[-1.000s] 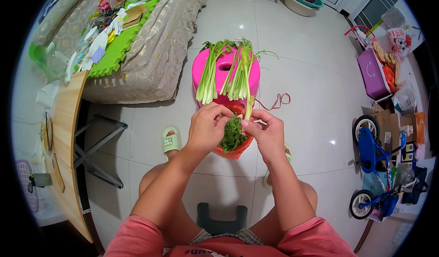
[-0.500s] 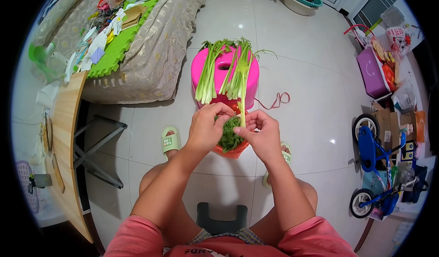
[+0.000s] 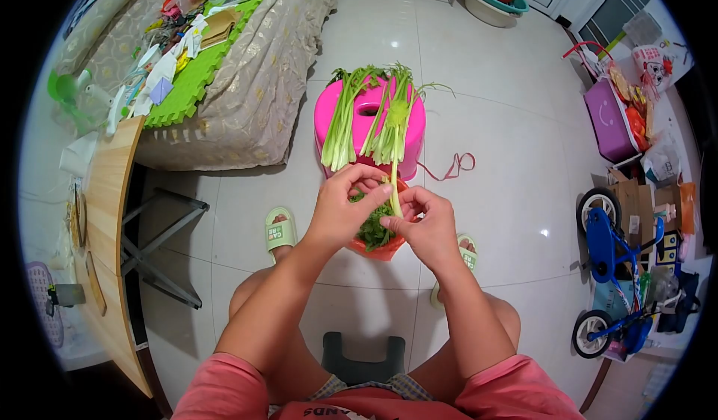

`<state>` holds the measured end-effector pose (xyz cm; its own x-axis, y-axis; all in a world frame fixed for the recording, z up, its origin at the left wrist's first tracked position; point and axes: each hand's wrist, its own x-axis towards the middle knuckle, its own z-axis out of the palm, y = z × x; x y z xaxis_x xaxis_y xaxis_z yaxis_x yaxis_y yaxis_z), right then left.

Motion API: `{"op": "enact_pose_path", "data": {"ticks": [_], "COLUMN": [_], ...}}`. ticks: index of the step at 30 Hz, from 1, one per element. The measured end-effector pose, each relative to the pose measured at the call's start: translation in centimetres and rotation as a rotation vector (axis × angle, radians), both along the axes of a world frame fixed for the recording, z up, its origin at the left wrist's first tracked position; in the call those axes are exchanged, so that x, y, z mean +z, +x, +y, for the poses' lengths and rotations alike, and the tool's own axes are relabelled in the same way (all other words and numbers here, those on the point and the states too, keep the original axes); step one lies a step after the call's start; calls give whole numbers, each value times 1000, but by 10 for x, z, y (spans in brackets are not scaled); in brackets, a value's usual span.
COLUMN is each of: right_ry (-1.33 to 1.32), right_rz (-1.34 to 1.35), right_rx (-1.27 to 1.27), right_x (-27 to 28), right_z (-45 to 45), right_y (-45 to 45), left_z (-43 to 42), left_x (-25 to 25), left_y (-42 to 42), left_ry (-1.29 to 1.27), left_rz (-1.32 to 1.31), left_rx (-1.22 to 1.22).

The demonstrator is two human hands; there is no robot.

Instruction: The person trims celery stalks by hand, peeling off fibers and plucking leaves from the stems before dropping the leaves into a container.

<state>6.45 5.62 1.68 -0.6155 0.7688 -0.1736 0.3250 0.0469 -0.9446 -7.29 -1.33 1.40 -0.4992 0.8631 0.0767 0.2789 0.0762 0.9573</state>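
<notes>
A celery stalk [image 3: 395, 177] runs down from the pink stool toward me, its lower end pinched by my right hand [image 3: 426, 224]. My left hand [image 3: 350, 201] is beside the same stalk, thumb and fingers closed at its left side; what they grip is too small to tell. Under both hands sits a red bag [image 3: 387, 251] with green leaves [image 3: 374, 231] in it. Two bunches of celery, a left one [image 3: 341, 124] and a right one [image 3: 390, 132], lie on the pink stool [image 3: 323, 113].
A wooden table [image 3: 112, 195] and a cloth-covered bed [image 3: 247, 98] stand at the left. On the right are a blue children's bike [image 3: 600, 244] and a purple box [image 3: 612, 121]. A red ribbon [image 3: 456, 167] lies on the floor near the stool.
My left hand has shifted right, its thumb now against the stalk. My right hand has moved slightly down and left, and the stalk's lower end has swung left with it.
</notes>
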Motion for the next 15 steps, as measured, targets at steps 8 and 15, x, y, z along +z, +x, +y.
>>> {"op": "enact_pose_path", "data": {"ticks": [8, 15], "right_ry": [-164, -344], "right_rz": [160, 234], "right_rx": [11, 13], "right_x": [-3, 4], "right_z": [0, 1], "right_y": [-1, -1], "left_z": [-1, -3], "left_x": [-6, -6], "left_y": [-4, -7], "left_ry": [-70, -15], "left_rz": [-373, -668], "left_rx": [-97, -100]}}
